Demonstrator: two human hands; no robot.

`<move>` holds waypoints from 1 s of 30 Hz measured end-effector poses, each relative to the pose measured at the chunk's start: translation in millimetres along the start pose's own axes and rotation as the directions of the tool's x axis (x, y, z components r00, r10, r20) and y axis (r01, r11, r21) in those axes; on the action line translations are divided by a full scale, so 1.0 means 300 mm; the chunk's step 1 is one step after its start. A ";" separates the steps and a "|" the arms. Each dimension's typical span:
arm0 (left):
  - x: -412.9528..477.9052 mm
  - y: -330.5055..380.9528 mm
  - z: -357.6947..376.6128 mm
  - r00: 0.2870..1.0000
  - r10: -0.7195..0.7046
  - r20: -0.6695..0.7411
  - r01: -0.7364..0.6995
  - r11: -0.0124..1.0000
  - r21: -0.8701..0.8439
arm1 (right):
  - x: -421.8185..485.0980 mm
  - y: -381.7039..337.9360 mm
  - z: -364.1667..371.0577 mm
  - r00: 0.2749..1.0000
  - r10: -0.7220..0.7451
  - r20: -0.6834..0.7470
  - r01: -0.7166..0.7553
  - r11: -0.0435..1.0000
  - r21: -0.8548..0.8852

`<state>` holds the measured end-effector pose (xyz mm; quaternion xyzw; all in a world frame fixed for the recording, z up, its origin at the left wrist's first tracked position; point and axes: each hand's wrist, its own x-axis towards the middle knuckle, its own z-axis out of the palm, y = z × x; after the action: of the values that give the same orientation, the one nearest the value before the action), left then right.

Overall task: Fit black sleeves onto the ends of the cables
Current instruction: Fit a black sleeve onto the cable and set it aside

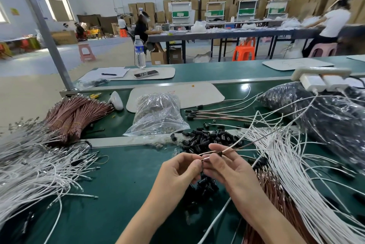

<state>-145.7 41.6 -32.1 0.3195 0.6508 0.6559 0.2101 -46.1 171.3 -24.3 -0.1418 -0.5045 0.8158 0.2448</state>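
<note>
I saw both hands raised just over the green table [122, 180], meeting on one thin cable [206, 158]. The left hand [180, 167] pinched the cable's near end between thumb and forefinger, its other fingers curled in. The right hand [229, 168] gripped the same cable just beside it, thumb and fingertips closed on it. The cable looked coppery pink where it crossed between the hands, with a small metal tip at the left fingers, and it ran up and to the right over the white cables [300, 166] fanned out there. One sleeve [219, 153] sat threaded on it, a short, dark, barrel-shaped piece at the right hand's fingertips, a little back from the end. A pale strand lay along the cable in the right hand; I could not tell whether that was held too. A heap of loose sleeves [207, 138], black, stubby and glossy, lay on the table just beyond the hands, and more lay beneath them. Tied brown bundles [75, 117] sat at the far left. Farther back, a row of finished cables [215, 116] with black ends lay between a clear bag [158, 119] and a dark bag [327, 117].
</note>
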 end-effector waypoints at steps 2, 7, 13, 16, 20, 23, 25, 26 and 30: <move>-0.004 -0.003 0.003 1.000 0.008 0.015 -0.008 1.000 0.017 | -0.004 0.004 0.007 1.000 -0.027 -0.006 0.027 0.997 -0.071; -0.003 -0.005 -0.001 0.999 -0.010 0.044 0.009 1.000 0.020 | -0.009 0.002 0.003 0.998 -0.052 -0.023 0.049 0.993 -0.111; 0.001 -0.013 0.002 0.998 -0.051 0.026 0.052 0.997 -0.050 | -0.006 0.011 0.004 0.996 -0.082 -0.029 0.075 0.977 -0.198; 0.007 -0.013 0.002 0.998 -0.063 0.021 0.064 0.996 -0.064 | -0.006 0.016 0.004 0.996 -0.089 -0.032 0.079 0.972 -0.219; 0.010 -0.012 0.002 0.996 -0.083 0.025 0.085 0.994 -0.075 | -0.007 0.016 0.000 0.996 -0.077 -0.035 0.069 0.980 -0.188; 0.013 -0.013 0.002 0.994 -0.105 0.041 0.107 0.993 -0.044 | -0.007 0.007 -0.001 0.997 -0.070 -0.040 0.062 0.983 -0.174; 0.016 -0.012 -0.001 0.992 -0.114 0.049 0.116 0.993 -0.034 | -0.009 0.003 -0.001 0.997 -0.066 -0.035 0.059 0.982 -0.180; 0.017 -0.011 -0.001 0.992 -0.113 0.051 0.115 0.993 -0.031 | -0.010 0.002 0.000 0.997 -0.064 -0.035 0.056 0.982 -0.182; 0.013 -0.013 -0.005 0.994 -0.092 0.051 0.093 0.995 -0.026 | -0.010 0.004 0.003 0.998 -0.050 -0.042 0.043 0.986 -0.163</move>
<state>-150.2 43.5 -35.3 0.3021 0.6500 0.6466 0.2610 -44.3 168.6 -25.0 -0.1681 -0.5665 0.7627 0.2631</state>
